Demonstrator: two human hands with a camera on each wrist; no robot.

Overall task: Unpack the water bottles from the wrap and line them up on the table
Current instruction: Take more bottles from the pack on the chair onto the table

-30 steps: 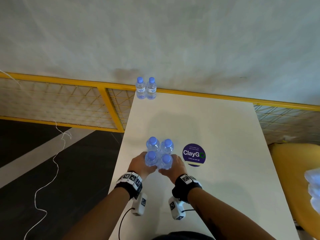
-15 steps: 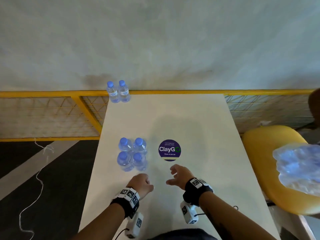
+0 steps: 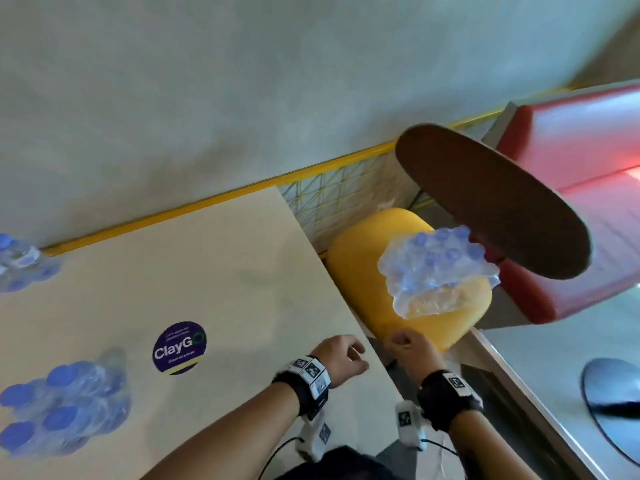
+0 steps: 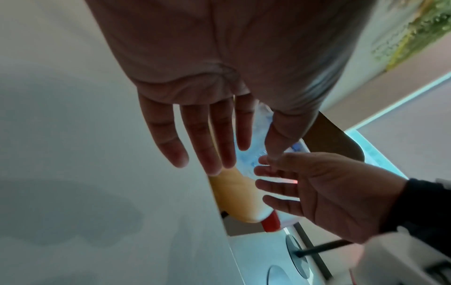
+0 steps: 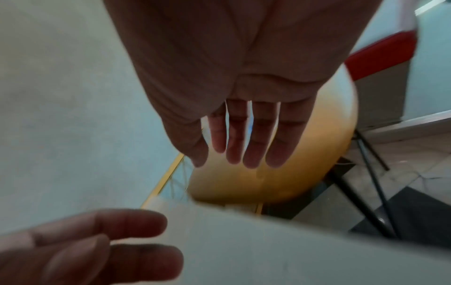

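A plastic-wrapped pack of water bottles (image 3: 436, 271) with blue caps lies on a yellow chair seat (image 3: 360, 271) to the right of the table. Both my hands are empty and reach toward it. My left hand (image 3: 343, 355) hovers over the table's right edge with its fingers straight (image 4: 214, 135). My right hand (image 3: 408, 348) is past the edge, above the chair seat's near rim, fingers also straight (image 5: 253, 138). A cluster of several unwrapped bottles (image 3: 65, 400) stands at the near left of the table (image 3: 225, 271). More bottles (image 3: 20, 265) stand at the far left corner.
A round purple ClayGo sticker (image 3: 179, 348) marks the table. The chair's dark brown backrest (image 3: 491, 199) rises behind the wrapped pack. A red bench (image 3: 581, 188) stands further right. A yellow mesh railing (image 3: 332, 192) runs behind the table.
My hands let go of the cluster of bottles and swung right toward the chair. My head turned right, so the wrapped pack came into view and the bottles slid left.
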